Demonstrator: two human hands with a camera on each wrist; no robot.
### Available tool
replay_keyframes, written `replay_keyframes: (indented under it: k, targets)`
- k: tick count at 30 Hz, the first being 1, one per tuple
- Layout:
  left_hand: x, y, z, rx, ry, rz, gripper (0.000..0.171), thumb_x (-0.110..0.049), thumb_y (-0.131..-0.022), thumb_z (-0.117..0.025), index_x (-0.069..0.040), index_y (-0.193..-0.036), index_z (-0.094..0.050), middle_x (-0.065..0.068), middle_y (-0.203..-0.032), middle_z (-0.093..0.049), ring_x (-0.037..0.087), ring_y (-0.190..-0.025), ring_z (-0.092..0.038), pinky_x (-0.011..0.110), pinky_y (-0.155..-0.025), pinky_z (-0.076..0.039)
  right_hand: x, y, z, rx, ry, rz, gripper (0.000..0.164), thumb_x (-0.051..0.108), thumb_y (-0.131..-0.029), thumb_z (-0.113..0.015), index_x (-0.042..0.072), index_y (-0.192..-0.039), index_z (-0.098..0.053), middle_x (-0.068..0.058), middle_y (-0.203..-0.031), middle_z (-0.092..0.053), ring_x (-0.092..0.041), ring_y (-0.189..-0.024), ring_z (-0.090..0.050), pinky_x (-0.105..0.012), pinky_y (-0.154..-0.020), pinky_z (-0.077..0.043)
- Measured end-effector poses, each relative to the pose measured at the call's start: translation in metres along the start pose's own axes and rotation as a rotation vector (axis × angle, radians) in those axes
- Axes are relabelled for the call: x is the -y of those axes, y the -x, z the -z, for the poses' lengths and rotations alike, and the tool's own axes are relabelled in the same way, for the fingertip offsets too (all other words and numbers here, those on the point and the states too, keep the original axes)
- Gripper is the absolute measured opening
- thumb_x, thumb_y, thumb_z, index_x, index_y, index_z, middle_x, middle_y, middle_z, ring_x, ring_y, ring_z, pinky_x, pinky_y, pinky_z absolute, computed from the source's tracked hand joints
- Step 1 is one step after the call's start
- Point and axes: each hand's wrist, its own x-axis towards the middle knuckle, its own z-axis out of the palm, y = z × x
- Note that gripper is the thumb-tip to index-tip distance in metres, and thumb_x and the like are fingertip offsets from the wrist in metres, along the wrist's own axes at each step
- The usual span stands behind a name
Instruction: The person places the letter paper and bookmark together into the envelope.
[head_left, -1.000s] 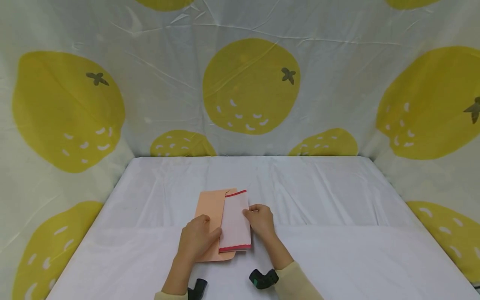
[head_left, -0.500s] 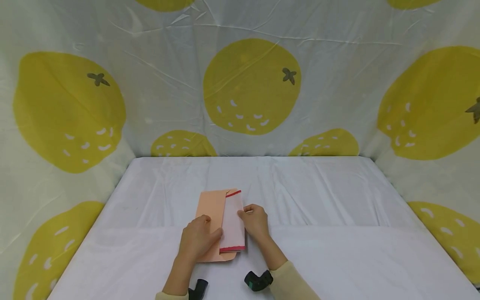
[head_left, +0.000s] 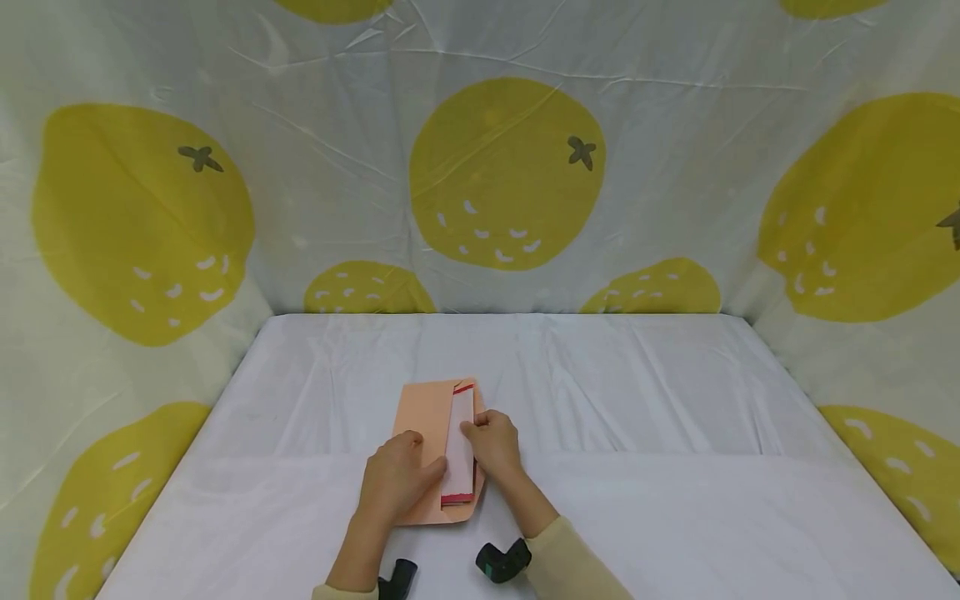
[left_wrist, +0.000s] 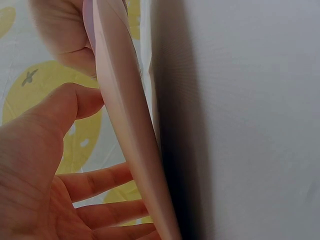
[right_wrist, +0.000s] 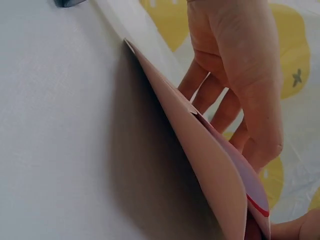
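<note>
A peach envelope is held above the white table at the middle front, its opening toward the right. My left hand grips it, thumb on the near face and fingers behind. Partly inside the envelope is a folded pinkish-white paper with red top and bottom edges; only a narrow strip shows. My right hand pinches this paper at its right edge, thumb in front. In the right wrist view the envelope bulges around the paper. The paper's left part is hidden inside.
A white cloth covers the table. Behind and at both sides hangs a white curtain with yellow lemon prints. Black curved pieces, one by the right wrist and one by the left wrist, stick out near the cuffs.
My right hand has moved left, sliding the paper deeper into the envelope, so a much narrower strip shows. The left hand and envelope have stayed nearly still.
</note>
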Motion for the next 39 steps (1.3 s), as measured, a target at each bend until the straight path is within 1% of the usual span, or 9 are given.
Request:
replay_keyframes:
  k: [3,7,12,15,18,21,25,30,39]
  targets:
    - [0.0,0.0,0.0,-0.002,0.001,-0.007,0.044,-0.028,-0.076,-0.073,0.004,-0.105,-0.066,0.015,-0.099,-0.069,0.032,-0.087,-0.066,0.046,-0.077,-0.052,-0.001,-0.001,-0.004,0.012,0.021,0.014,0.015,0.012,-0.086,-0.069,-0.002,-0.087,-0.065,-0.004,-0.074,-0.059,-0.016,-0.069,-0.054,-0.029,-0.06,-0.045]
    - [0.001,0.0,0.0,-0.005,0.006,-0.019,0.044,-0.027,-0.075,-0.073,0.005,-0.104,-0.066,0.015,-0.099,-0.069,0.032,-0.086,-0.066,0.047,-0.076,-0.052,-0.003,0.0,-0.009,0.028,0.024,0.019,0.015,0.012,-0.086,-0.069,-0.001,-0.085,-0.064,-0.004,-0.072,-0.057,-0.015,-0.065,-0.053,-0.028,-0.057,-0.044]
    - [0.0,0.002,-0.002,-0.011,0.005,-0.029,0.043,-0.027,-0.075,-0.074,0.004,-0.103,-0.066,0.014,-0.097,-0.069,0.032,-0.084,-0.066,0.046,-0.075,-0.053,-0.006,0.001,-0.007,0.043,0.029,0.044,0.017,0.015,-0.086,-0.07,-0.002,-0.083,-0.065,-0.003,-0.071,-0.058,-0.014,-0.062,-0.054,-0.027,-0.055,-0.045]
    - [0.0,0.003,-0.003,-0.008,0.005,-0.019,0.044,-0.028,-0.074,-0.075,0.004,-0.103,-0.065,0.014,-0.097,-0.068,0.032,-0.085,-0.065,0.046,-0.075,-0.052,-0.007,0.002,-0.003,0.074,-0.002,0.03,0.019,0.015,-0.087,-0.069,-0.004,-0.086,-0.066,-0.005,-0.068,-0.061,-0.013,-0.057,-0.059,-0.027,-0.052,-0.049]
    - [0.0,0.003,-0.003,-0.001,-0.003,-0.004,0.045,-0.028,-0.074,-0.075,0.004,-0.104,-0.065,0.014,-0.097,-0.068,0.031,-0.084,-0.065,0.046,-0.076,-0.052,-0.008,0.002,0.002,0.108,-0.066,-0.011,0.016,0.011,-0.087,-0.066,-0.005,-0.087,-0.066,-0.007,-0.064,-0.062,-0.013,-0.05,-0.061,-0.027,-0.049,-0.052]
    - [0.0,0.002,-0.003,0.009,-0.023,0.011,0.046,-0.029,-0.075,-0.075,0.004,-0.106,-0.065,0.014,-0.098,-0.068,0.031,-0.085,-0.066,0.046,-0.076,-0.053,-0.009,0.001,0.007,0.141,-0.118,-0.033,0.012,0.006,-0.086,-0.063,-0.005,-0.087,-0.065,-0.009,-0.062,-0.064,-0.013,-0.05,-0.062,-0.026,-0.049,-0.053]
    - [0.0,0.001,-0.003,0.014,-0.023,0.014,0.048,-0.029,-0.076,-0.075,0.004,-0.108,-0.065,0.014,-0.101,-0.068,0.031,-0.087,-0.065,0.046,-0.078,-0.052,-0.009,0.0,0.011,0.174,-0.142,-0.03,0.012,0.003,-0.085,-0.06,-0.007,-0.088,-0.065,-0.011,-0.064,-0.066,-0.015,-0.052,-0.064,-0.025,-0.049,-0.052]
    - [0.001,0.001,-0.003,0.013,-0.011,0.01,0.048,-0.029,-0.076,-0.075,0.004,-0.108,-0.065,0.014,-0.102,-0.068,0.031,-0.089,-0.065,0.047,-0.079,-0.052,-0.009,0.001,0.009,0.18,-0.135,-0.024,0.011,0.001,-0.085,-0.06,-0.008,-0.087,-0.066,-0.011,-0.063,-0.066,-0.014,-0.051,-0.064,-0.025,-0.049,-0.052]
    - [0.001,0.001,-0.004,0.01,-0.027,0.002,0.047,-0.029,-0.075,-0.075,0.004,-0.106,-0.065,0.014,-0.1,-0.068,0.031,-0.088,-0.066,0.046,-0.077,-0.053,-0.008,0.002,0.002,0.176,-0.137,-0.023,0.008,0.0,-0.085,-0.061,-0.007,-0.085,-0.065,-0.009,-0.06,-0.064,-0.013,-0.05,-0.063,-0.025,-0.048,-0.052]
